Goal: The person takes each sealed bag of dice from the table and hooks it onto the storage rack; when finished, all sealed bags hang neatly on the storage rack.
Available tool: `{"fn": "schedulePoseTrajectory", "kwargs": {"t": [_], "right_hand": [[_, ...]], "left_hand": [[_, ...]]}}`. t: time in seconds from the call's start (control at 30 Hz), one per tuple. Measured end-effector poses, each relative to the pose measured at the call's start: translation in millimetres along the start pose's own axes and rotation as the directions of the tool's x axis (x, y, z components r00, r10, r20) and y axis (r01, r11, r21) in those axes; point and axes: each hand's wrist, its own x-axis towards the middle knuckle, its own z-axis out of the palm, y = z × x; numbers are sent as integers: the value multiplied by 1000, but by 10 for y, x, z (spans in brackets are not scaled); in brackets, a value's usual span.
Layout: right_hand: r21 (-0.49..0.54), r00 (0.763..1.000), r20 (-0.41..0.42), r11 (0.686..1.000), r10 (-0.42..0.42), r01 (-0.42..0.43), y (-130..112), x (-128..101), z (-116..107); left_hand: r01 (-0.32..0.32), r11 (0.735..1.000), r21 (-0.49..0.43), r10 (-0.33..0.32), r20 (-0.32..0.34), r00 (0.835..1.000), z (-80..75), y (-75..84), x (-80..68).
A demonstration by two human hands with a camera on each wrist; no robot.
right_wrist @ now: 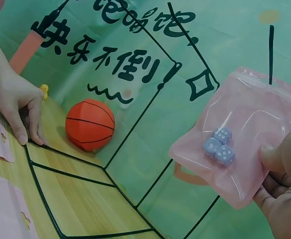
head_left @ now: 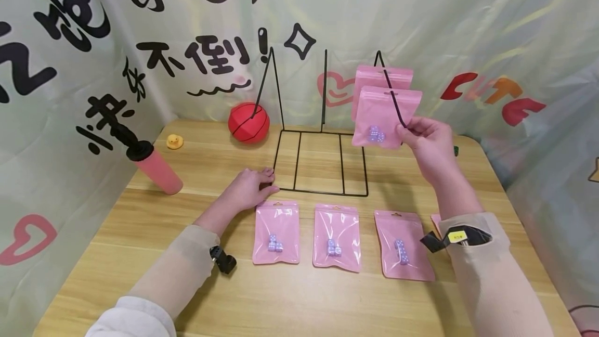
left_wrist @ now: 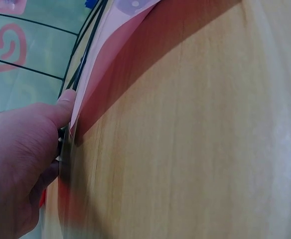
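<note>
Right hand (head_left: 428, 142) pinches pink bag (head_left: 381, 118) at hook (head_left: 398, 111) (dice inside); left hand (head_left: 250, 187), fingers flat, steadies wire rack (head_left: 320, 160). Best keep bag's hole square to hook.

A light wooden table (head_left: 140, 233) carries a black wire rack (head_left: 320, 191), a red-orange ball (head_left: 248, 122), a small yellow duck (head_left: 174, 141), a pink cylinder (head_left: 159, 170), and three pink plastic pouches (head_left: 276, 233), perhaps a fourth.

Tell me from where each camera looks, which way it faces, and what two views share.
Head: looks forward and down at the table; both hands, sleeves show.
Left wrist: low by the table, along the left hand touching the wire rack.
Right wrist: faces the backdrop; right hand holding a pink bag.
Shared: head and right wrist both show the red ball.
</note>
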Motion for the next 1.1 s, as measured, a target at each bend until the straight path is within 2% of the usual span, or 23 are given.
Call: {"fn": "schedulePoseTrajectory", "kwargs": {"t": [0.37,0.7,0.87,1.1], "right_hand": [[-34,998,38,998,50,-49,44,-41,-139],[-211,991,96,975,96,-74,163,-161,-403],[-304,982,145,950,122,-73,193,-316,-556],[-437,961,211,897,177,-70,277,-550,-808]], "left_hand": [[-4,1000,2,4,5,1000,5,0,0],[3,1000,-1,-3,1,1000,9,-15,0],[3,1000,-3,-3,1,1000,15,-33,6],[-8,1000,0,8,-1,1000,20,-52,13]]}}
